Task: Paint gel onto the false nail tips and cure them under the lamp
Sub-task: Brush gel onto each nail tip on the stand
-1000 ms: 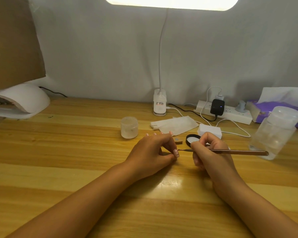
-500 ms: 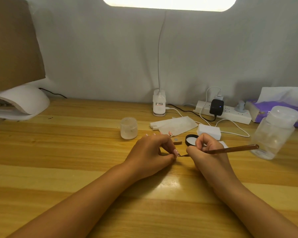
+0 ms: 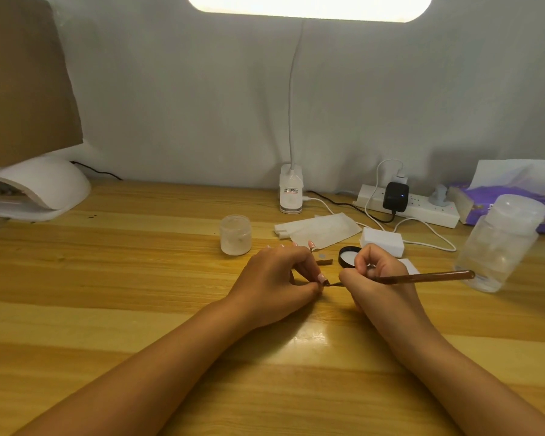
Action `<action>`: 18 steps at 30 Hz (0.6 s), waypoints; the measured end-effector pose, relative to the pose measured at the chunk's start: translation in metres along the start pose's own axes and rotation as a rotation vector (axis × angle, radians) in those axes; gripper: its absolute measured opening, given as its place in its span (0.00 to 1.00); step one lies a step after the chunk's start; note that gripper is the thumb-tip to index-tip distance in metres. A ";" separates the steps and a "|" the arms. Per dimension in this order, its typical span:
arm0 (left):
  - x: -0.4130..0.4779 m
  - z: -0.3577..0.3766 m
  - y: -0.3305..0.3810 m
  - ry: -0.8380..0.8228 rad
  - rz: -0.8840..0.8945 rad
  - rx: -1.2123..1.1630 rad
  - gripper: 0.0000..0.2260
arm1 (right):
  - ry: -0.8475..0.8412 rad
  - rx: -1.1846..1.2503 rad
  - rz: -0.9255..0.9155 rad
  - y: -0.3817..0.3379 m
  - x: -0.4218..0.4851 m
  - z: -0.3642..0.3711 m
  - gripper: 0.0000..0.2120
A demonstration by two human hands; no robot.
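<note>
— While the brush [image 3: 422,276] touches the false nail tip [image 3: 323,280], how far along is the person?
— Mid-coat, apparently. The left hand [image 3: 274,278] pinches the tip with curled fingers, mid-table [image 3: 139,294]; the right hand [image 3: 375,278] grips the brush like a pen.
— And curing?
— Not begun, it seems: the curing lamp [image 3: 41,187] sits at the table's far left edge, well apart. Finished tips cannot be counted.

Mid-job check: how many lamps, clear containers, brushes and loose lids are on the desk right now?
Lamps: 2, curing lamp, desk lamp
Clear containers: 2, small jar, large bottle
Brushes: 1, the brush in the right hand
Loose lids: 1, black lid
Total: 6
</note>
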State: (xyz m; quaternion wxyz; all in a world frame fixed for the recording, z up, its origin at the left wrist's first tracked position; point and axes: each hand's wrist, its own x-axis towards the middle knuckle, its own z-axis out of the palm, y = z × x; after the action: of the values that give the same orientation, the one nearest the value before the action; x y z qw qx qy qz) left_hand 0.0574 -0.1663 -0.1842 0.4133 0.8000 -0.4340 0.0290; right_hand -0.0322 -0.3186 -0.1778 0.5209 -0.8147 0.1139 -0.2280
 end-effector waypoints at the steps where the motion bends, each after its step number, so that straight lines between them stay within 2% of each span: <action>1: 0.000 0.000 0.000 0.002 0.002 -0.003 0.03 | 0.008 -0.011 -0.003 0.000 0.000 0.000 0.06; 10: 0.001 -0.001 0.002 -0.008 -0.032 -0.023 0.03 | 0.049 0.037 0.016 -0.001 -0.001 -0.002 0.08; 14: 0.000 -0.001 0.002 -0.012 -0.036 -0.018 0.02 | 0.022 0.162 0.042 -0.003 -0.001 -0.003 0.08; 18: 0.000 -0.001 0.003 -0.019 -0.036 -0.023 0.02 | -0.010 0.137 0.038 -0.005 -0.001 0.000 0.09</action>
State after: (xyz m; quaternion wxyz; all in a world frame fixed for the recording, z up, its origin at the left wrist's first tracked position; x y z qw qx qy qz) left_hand 0.0553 -0.1666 -0.1816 0.4191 0.8031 -0.4236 0.0090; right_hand -0.0337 -0.3159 -0.1736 0.5803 -0.7759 0.1108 -0.2213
